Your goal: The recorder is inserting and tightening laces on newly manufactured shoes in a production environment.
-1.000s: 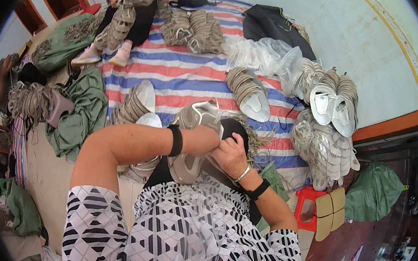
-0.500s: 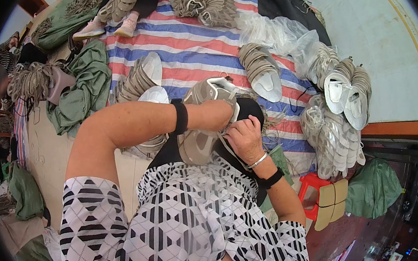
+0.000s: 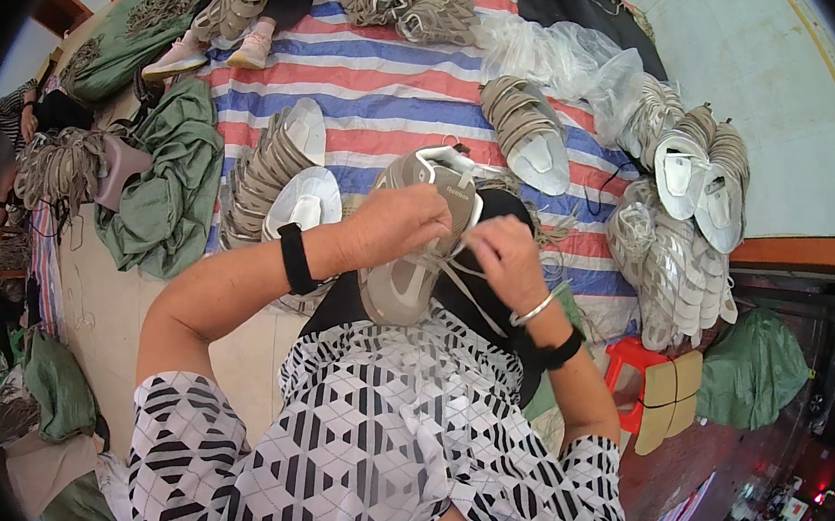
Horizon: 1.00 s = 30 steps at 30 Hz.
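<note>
A beige-grey shoe upper (image 3: 399,294) rests on my lap, its toe toward me and its white-lined opening away. A pale shoelace (image 3: 466,275) runs from its eyelets, with a loose length hanging beside it. Over the left side of the upper is my left hand (image 3: 399,227), its fingers closed near the tongue (image 3: 459,199); what they pinch is hidden. My right hand (image 3: 510,261) is just right of the upper, closed on the shoelace.
Nested stacks of shoe uppers lie left (image 3: 270,171), right (image 3: 525,135) and far off (image 3: 402,3) on a striped sheet (image 3: 374,86). Clear plastic bags (image 3: 568,59) sit beyond. A red stool (image 3: 634,357) and green sacks (image 3: 754,368) stand at right. Another person's pink shoes (image 3: 252,47) show far left.
My left hand has drawn back left from the shoe's opening, uncovering the tongue. My right hand has shifted slightly right, and the shoelace now shows between the hands.
</note>
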Each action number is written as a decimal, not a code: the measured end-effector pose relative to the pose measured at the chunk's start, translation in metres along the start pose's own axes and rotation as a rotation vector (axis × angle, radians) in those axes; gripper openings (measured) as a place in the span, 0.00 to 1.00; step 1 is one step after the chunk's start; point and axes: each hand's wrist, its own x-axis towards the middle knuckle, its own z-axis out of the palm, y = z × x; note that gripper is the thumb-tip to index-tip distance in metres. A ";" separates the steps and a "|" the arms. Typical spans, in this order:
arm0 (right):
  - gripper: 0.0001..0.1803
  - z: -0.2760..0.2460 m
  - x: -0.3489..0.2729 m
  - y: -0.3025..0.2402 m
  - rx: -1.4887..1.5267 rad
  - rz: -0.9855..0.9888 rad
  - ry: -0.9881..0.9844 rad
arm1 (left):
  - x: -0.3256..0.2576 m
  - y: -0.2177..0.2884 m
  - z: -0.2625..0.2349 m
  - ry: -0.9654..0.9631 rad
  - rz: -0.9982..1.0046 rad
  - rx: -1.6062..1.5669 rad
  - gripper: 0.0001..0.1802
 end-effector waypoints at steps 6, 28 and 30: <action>0.05 0.023 0.057 0.015 -0.078 -0.158 0.086 | 0.010 -0.003 -0.027 0.129 0.058 0.308 0.06; 0.08 0.012 -0.014 -0.027 0.811 0.559 0.188 | 0.003 -0.109 -0.074 0.887 -0.700 -1.112 0.06; 0.08 0.020 -0.011 -0.038 0.560 0.294 0.104 | 0.004 -0.102 -0.067 0.880 -0.711 -1.082 0.08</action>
